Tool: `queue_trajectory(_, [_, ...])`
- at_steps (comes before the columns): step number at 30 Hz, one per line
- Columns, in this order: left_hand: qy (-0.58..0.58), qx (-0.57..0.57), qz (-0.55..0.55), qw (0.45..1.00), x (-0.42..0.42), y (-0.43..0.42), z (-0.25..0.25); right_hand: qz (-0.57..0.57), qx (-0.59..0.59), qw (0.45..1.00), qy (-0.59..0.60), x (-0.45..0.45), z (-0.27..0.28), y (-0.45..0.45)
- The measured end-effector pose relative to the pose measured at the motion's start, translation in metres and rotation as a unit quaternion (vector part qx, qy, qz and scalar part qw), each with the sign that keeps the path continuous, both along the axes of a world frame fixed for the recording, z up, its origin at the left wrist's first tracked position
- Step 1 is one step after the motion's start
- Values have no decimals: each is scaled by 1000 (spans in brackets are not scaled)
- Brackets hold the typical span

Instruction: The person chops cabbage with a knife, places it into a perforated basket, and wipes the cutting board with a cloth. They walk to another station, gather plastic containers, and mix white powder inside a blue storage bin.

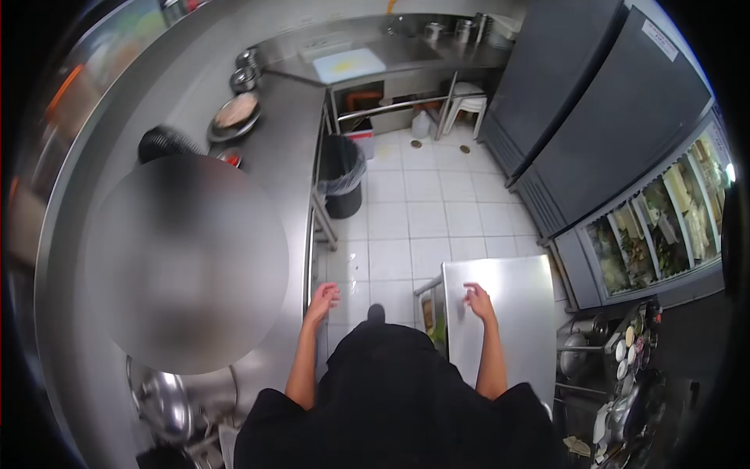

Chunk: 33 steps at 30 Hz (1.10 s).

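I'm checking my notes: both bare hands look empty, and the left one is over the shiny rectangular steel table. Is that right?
Not quite: the head view shows the bare right hand over the shiny rectangular steel table; the bare left hand is beside the long grey steel counter. Both hands do look empty.

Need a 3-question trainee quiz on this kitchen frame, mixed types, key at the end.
1. True or false: the left hand is gripping the black bin.

2. What lines that bin?
A) newspaper
B) a clear plastic bag
C) a folded towel

3. Fill in: in this view, the right hand appears against the top of the steel ____.

Key:
1. False; the bin stands farther ahead, apart from that hand.
2. B
3. table
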<state>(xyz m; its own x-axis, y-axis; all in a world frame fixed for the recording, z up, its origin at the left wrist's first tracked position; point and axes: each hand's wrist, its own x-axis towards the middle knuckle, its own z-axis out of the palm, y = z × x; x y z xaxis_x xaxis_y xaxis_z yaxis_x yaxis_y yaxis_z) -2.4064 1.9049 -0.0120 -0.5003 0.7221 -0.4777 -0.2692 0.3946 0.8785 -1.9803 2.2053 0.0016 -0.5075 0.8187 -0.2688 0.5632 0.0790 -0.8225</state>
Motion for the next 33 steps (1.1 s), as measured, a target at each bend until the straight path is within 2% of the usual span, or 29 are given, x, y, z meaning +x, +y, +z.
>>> queue_trajectory(1, [34, 5, -26, 999, -21, 44, 7, -33, -57, 998, -8, 12, -8, 9])
queue_trajectory(3, [131, 104, -72, 983, -53, 132, 29, -110, -82, 990, 37, 32, -23, 15])
queue_trajectory(5, [110, 113, -98, 983, -72, 216, 73, -209, -119, 966, 96, 26, -26, 24])
queue_trajectory(7, [64, 138, -164, 975, -93, 289, 81, -329, -165, 916, 161, 12, -12, 35])
queue_trajectory(8, [41, 149, -198, 968, -105, 318, 81, -349, -165, 907, 168, 5, -13, 49])
queue_trajectory(9, [70, 138, -213, 965, -117, 343, 76, -371, -164, 897, 176, -1, -17, 64])
queue_trajectory(11, [128, 118, -239, 955, -135, 388, 53, -403, -161, 883, 178, -8, -26, 100])
queue_trajectory(12, [106, 65, -246, 961, -154, 405, 16, -410, -159, 881, 172, -14, -31, 124])
queue_trajectory(14, [72, -50, -239, 967, -196, 418, -87, -411, -159, 881, 171, -42, -33, 187])
queue_trajectory(15, [78, -119, -233, 962, -217, 409, -122, -413, -158, 880, 175, -55, -36, 220])
queue_trajectory(16, [77, -188, -232, 951, -229, 391, -161, -420, -156, 877, 174, -63, -36, 250])
queue_trajectory(17, [113, -199, -180, 957, -243, 358, -223, -418, -159, 878, 173, -78, -33, 286])
queue_trajectory(18, [89, -314, -188, 927, -234, 345, -225, -421, -157, 876, 176, -99, -33, 326])
queue_trajectory(19, [71, -363, -196, 908, -227, 338, -221, -431, -155, 871, 180, -117, -35, 364])
queue_trajectory(22, [22, -391, -190, 900, -217, 329, -189, -364, -137, 892, 229, -187, -44, 482])
queue_trajectory(24, [-2, -384, -179, 906, -218, 349, -168, -272, -98, 930, 227, -249, -29, 549])
queue_trajectory(26, [-19, -376, -170, 911, -223, 384, -160, -169, -106, 954, 225, -317, 1, 610])
queue_trajectory(27, [-24, -367, -167, 915, -227, 408, -157, -114, -119, 951, 263, -349, 9, 636])
queue_trajectory(29, [-28, -348, -168, 922, -236, 457, -156, -58, -126, 963, 231, -415, 38, 677])
queue_trajectory(33, [-12, -300, -198, 933, -270, 562, -172, 92, -170, 959, 205, -499, 53, 764])
